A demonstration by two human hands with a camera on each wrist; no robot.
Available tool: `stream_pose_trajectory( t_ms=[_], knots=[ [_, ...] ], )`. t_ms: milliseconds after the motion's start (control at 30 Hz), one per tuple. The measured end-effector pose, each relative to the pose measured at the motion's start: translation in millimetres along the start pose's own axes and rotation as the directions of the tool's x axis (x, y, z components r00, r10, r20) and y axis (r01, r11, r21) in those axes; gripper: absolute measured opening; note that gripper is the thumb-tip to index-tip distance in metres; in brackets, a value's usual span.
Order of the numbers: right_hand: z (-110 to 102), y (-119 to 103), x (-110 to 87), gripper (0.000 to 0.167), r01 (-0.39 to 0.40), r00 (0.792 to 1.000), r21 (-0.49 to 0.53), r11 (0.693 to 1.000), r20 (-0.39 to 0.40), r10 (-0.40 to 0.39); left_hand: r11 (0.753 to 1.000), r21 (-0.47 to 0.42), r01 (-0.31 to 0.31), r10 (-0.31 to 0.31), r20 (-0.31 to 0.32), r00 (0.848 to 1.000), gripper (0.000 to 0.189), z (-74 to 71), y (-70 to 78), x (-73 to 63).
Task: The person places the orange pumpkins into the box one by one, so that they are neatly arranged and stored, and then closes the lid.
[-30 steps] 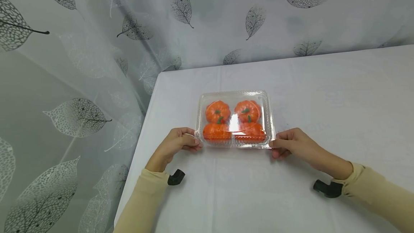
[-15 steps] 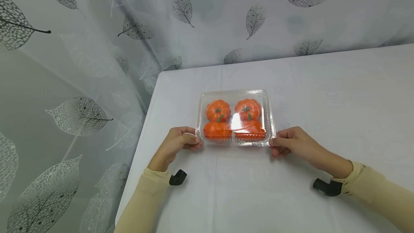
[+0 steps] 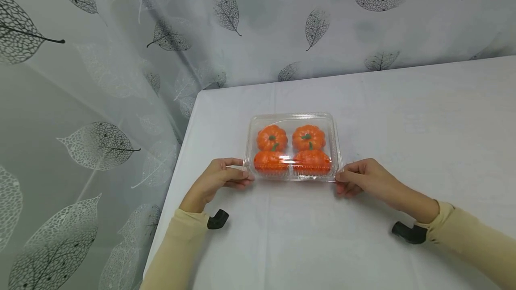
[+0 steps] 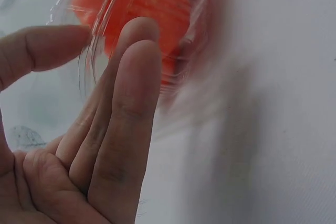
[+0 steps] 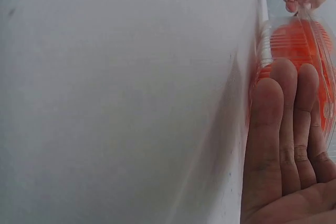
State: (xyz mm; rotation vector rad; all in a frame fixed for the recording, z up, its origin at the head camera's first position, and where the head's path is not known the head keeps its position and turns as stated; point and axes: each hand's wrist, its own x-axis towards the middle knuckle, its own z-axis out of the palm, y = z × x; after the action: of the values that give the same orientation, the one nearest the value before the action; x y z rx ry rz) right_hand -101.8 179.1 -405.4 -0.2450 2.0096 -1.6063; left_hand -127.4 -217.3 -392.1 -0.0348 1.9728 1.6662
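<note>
A clear plastic clamshell box point(image 3: 292, 119) with several small orange pumpkins inside lies in the middle of the head view. The pumpkins have green stems; two at the back show their tops, such as one pumpkin point(image 3: 308, 138). My left hand point(image 3: 219, 178) pinches the box's near left corner. At the near right corner, my right hand point(image 3: 363, 178) pinches the rim between thumb and fingers. The left wrist view shows the thumb on the box's rim point(image 4: 97, 38) and the fingers point(image 4: 137, 77) along its underside. In the right wrist view the fingers point(image 5: 265, 114) reach beside the box.
A white cloth covers the table point(image 3: 322, 236), whose left edge runs close by my left forearm. Behind and to the left hangs a grey leaf-print curtain point(image 3: 262, 21). Black curved pieces, such as one wrist piece point(image 3: 218, 219), stick out from both sleeves.
The box's near edge has shifted slightly away from me, and the bright glare patch on its lid has shrunk. Both hands keep their hold on the corners.
</note>
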Motion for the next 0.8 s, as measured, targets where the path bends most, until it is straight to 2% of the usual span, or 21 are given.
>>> stream_pose_trajectory(
  t_ms=[100, 200, 300, 433, 500, 600, 700, 800],
  knots=[
    [-3.9, -0.1, -0.3, 0.028, -0.004, 1.0, -0.027, 1.0, -0.005, 0.004, 1.0, 0.03, 0.005, -0.005, 0.022, 1.0, 0.044, -4.7, 2.4, -1.4],
    [-9.0, -0.1, 0.0, 0.029, -0.012, 1.0, -0.048, 0.999, -0.02, 0.011, 0.997, 0.07, 0.018, -0.018, -0.003, 1.0, 0.047, -10.5, 6.1, -1.5],
    [-15.3, -0.3, 0.9, 0.031, -0.02, 0.999, -0.058, 0.998, -0.041, 0.018, 0.994, 0.108, 0.03, -0.023, -0.068, 0.997, 0.054, -17.1, 11.2, -0.3],
    [-25.3, -2.8, 2.8, 0.035, -0.026, 0.997, -0.071, 0.997, -0.078, 0.021, 0.985, 0.169, 0.03, 0.002, -0.183, 0.983, 0.07, -24.0, 22.0, 3.1],
    [-30.7, -5.9, 3.5, 0.036, -0.028, 0.995, -0.083, 0.996, -0.101, 0.019, 0.978, 0.208, 0.012, 0.039, -0.237, 0.971, 0.074, -25.5, 28.4, 6.3],
    [-39.2, -12.3, 4.9, 0.037, -0.026, 0.99, -0.119, 0.993, -0.138, 0.009, 0.954, 0.299, -0.03, 0.124, -0.3, 0.946, 0.079, -27.2, 36.8, 12.7],
    [-47.6, -20.6, 6.2, 0.038, -0.017, 0.984, -0.196, 0.98, -0.175, -0.018, 0.906, 0.421, -0.036, 0.204, -0.362, 0.91, 0.084, -27.7, 45.6, 19.1],
    [-55.9, -30.1, 5.9, 0.039, -0.001, 0.977, -0.303, 0.953, -0.204, -0.064, 0.848, 0.53, -0.016, 0.276, -0.416, 0.867, 0.086, -27.2, 55.8, 25.6]
  ],
)
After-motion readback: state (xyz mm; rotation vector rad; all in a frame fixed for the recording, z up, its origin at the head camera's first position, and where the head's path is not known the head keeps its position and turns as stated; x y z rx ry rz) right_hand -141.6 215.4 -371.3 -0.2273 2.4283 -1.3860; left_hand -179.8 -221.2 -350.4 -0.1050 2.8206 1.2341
